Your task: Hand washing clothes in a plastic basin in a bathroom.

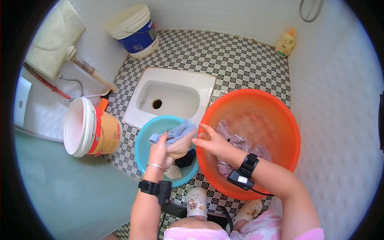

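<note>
My left hand [159, 151] is closed around a bunched light-blue and cream cloth [178, 135], held over a light-blue basin [141, 154]. Just right of that cloth, over the left rim of a large orange basin [290, 132], is my right hand [212, 142]. Its fingers and thumb are apart, and nothing shows between them. Inside the blue basin lie a dark cloth [185, 159] and a whitish cloth [173, 172]. The orange basin holds water and a mauve garment with white lines [239, 141], partly hidden by my right forearm.
A white squat toilet [208, 82] is set in the black-and-white tiled floor [236, 56] beyond the basins. On the left, a yellow-and-red bucket [110, 134] lies tilted. A white-and-blue bucket [138, 40] stands at the back, and a yellow bottle [285, 44] at the right wall.
</note>
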A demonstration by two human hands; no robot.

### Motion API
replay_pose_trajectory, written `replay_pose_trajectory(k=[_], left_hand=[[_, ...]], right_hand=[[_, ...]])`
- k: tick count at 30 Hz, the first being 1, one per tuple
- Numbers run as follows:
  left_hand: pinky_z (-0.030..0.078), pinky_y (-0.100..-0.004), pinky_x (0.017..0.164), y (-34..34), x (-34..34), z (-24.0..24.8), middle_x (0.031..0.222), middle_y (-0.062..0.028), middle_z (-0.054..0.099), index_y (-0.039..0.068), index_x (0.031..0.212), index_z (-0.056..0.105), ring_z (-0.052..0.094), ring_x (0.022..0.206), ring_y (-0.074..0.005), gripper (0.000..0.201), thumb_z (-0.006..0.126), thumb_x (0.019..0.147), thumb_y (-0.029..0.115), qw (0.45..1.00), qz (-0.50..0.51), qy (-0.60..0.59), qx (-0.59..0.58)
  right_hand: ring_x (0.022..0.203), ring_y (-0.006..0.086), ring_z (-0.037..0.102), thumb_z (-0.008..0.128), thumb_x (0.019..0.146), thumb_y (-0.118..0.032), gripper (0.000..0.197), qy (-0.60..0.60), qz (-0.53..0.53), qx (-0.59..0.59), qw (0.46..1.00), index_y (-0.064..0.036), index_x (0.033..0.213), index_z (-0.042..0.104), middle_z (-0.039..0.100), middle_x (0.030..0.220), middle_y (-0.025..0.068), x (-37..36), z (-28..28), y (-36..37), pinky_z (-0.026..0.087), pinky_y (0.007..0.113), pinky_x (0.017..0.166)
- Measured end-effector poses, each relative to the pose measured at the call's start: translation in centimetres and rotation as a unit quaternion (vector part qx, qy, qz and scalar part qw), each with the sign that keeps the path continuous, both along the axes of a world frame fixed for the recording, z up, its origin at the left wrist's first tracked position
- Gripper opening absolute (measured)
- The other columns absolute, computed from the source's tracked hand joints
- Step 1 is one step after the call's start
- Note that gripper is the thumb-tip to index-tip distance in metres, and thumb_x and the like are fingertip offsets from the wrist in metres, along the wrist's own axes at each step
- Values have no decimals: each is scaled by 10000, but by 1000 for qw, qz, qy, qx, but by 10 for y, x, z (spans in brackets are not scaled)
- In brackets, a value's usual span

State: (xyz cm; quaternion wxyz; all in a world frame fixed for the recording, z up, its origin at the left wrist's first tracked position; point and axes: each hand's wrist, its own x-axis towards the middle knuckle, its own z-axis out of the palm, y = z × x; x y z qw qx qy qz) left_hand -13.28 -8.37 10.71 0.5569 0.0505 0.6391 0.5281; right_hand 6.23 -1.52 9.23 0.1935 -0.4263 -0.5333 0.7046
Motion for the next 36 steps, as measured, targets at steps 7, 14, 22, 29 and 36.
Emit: replay_pose_trajectory(k=[7,14,22,29,36], left_hand=[[413,-498,946,-41,-57,-69,1358,-230,359,49,1414,234,436,1204,-404,818,569,824,507,977,130,75,-152],[266,-466,1066,20,46,-31,1375,-326,211,9,1362,301,272,1263,-477,748,678,757,235,796,-118,594,14],[340,-411,1029,49,148,-70,1297,-283,378,16,1266,421,403,1209,-418,563,642,787,214,740,-479,409,234],[324,-380,1046,75,200,-122,1385,-293,339,77,1415,232,381,1282,-386,761,565,851,462,802,-560,186,92],[389,-403,998,85,197,-112,1280,-191,515,93,1385,315,500,1188,-323,716,436,881,587,859,-459,-177,-145]], right_hand=[[1200,392,436,658,782,-311,629,-256,150,244,923,-113,1328,417,413,1329,249,59,-49,8,403,466,957],[1300,351,293,621,758,-229,551,-532,444,251,676,-217,1293,493,396,1350,142,159,-92,-1,309,669,929],[972,328,570,612,813,-201,262,-218,-318,170,907,-4,980,568,599,1032,192,252,-101,19,452,418,835],[892,244,581,577,847,-156,531,-215,-304,-252,893,-72,1322,355,582,998,118,205,-115,-33,489,324,810],[915,272,581,569,780,-107,366,-107,-85,38,990,-61,1136,499,592,991,128,148,-64,-9,462,382,781]])
